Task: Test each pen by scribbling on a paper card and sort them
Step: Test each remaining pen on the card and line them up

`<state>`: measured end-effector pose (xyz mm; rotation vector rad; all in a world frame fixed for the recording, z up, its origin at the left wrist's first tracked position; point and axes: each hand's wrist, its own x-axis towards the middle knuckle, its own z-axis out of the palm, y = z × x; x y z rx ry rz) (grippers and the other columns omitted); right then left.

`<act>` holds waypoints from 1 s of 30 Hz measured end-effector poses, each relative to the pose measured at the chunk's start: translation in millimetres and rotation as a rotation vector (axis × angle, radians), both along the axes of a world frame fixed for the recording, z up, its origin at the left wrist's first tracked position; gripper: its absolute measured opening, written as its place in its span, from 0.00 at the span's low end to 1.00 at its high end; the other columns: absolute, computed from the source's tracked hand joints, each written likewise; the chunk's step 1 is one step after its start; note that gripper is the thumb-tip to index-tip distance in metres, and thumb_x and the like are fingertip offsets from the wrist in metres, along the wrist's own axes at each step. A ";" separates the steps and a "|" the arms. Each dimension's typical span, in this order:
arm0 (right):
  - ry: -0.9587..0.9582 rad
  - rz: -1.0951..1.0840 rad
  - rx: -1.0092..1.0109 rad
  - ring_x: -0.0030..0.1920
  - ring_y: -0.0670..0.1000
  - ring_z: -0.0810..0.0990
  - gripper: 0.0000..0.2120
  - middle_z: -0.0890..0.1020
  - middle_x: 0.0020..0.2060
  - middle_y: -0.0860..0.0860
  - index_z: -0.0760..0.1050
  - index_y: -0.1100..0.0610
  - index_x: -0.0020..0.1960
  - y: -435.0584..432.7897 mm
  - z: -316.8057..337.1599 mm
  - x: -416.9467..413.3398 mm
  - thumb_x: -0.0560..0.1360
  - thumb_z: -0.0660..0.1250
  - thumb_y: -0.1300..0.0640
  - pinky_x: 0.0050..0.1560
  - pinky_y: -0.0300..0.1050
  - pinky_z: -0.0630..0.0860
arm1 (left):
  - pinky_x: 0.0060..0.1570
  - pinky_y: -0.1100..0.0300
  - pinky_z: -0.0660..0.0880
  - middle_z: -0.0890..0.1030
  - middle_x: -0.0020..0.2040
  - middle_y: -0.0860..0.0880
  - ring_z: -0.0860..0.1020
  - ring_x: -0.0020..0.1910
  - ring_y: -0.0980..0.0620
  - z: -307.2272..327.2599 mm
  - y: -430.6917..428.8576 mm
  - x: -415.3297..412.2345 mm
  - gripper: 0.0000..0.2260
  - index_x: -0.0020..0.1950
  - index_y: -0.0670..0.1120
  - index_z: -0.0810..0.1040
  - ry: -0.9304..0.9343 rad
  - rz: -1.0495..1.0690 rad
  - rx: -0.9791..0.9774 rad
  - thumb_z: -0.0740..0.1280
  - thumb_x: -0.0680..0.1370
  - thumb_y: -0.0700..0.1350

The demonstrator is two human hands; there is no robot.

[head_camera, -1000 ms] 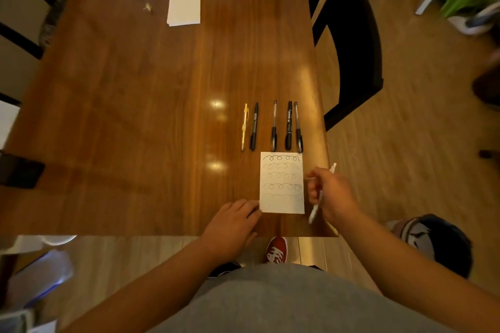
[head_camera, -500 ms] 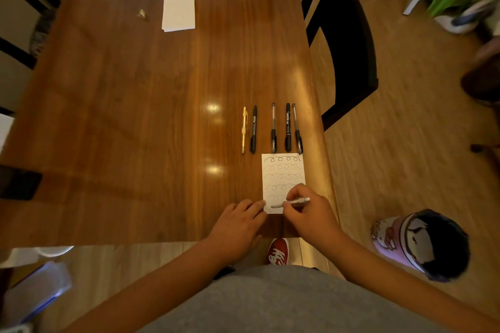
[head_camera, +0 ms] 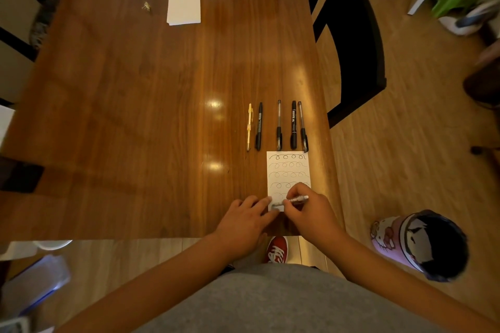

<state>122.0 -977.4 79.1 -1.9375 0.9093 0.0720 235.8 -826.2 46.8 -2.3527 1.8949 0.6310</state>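
The right hand (head_camera: 311,215) pinches a white pen (head_camera: 295,200), its tip on the paper card (head_camera: 288,170) between both hands. The left hand (head_camera: 243,220), fingers flat, should pin the card's corner firmly while short loops test the ink.

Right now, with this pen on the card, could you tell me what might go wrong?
The left hand pins only one corner of the paper card, so a stroke from the white pen in the right hand might swivel it. Little blank space remains, so this scribble may overlap other rows. The rightmost pen lies near the table edge and could roll off.
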 end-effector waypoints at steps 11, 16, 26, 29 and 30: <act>0.018 -0.040 -0.055 0.35 0.46 0.79 0.07 0.78 0.35 0.43 0.71 0.47 0.43 -5.6 -0.3 -9.3 0.77 0.68 0.53 0.29 0.31 0.73 | 0.69 0.44 0.59 0.53 0.79 0.48 0.54 0.75 0.44 -6.7 -2.1 -4.6 0.27 0.75 0.55 0.57 -0.006 -0.009 0.015 0.62 0.78 0.55; 0.018 -0.060 -0.026 0.38 0.47 0.80 0.05 0.79 0.37 0.44 0.72 0.47 0.45 -6.8 -2.6 -17.4 0.77 0.68 0.53 0.35 0.37 0.80 | 0.70 0.43 0.57 0.52 0.79 0.47 0.52 0.76 0.42 -9.6 -3.8 -4.5 0.26 0.76 0.58 0.55 -0.012 -0.032 0.030 0.61 0.80 0.55; -0.009 -0.013 -0.062 0.36 0.37 0.79 0.09 0.79 0.33 0.43 0.71 0.44 0.40 -1.8 -1.5 -15.0 0.76 0.69 0.52 0.28 0.28 0.73 | 0.72 0.42 0.53 0.49 0.80 0.47 0.50 0.76 0.41 -4.6 -4.0 -10.6 0.27 0.77 0.57 0.51 0.010 0.004 0.052 0.60 0.81 0.52; -0.005 -0.026 -0.067 0.35 0.37 0.78 0.10 0.79 0.33 0.42 0.71 0.43 0.40 -1.3 -1.4 -13.3 0.76 0.69 0.52 0.27 0.26 0.70 | 0.72 0.43 0.55 0.51 0.80 0.47 0.51 0.77 0.43 -2.9 -4.8 -9.7 0.27 0.77 0.53 0.53 0.010 0.021 0.041 0.59 0.81 0.52; -0.001 -0.028 -0.070 0.34 0.38 0.79 0.10 0.79 0.33 0.41 0.71 0.43 0.41 -1.5 -1.7 -13.1 0.77 0.69 0.52 0.27 0.26 0.71 | 0.72 0.44 0.55 0.51 0.80 0.47 0.51 0.77 0.43 -2.6 -5.0 -9.1 0.26 0.77 0.51 0.54 0.010 0.023 0.039 0.59 0.81 0.53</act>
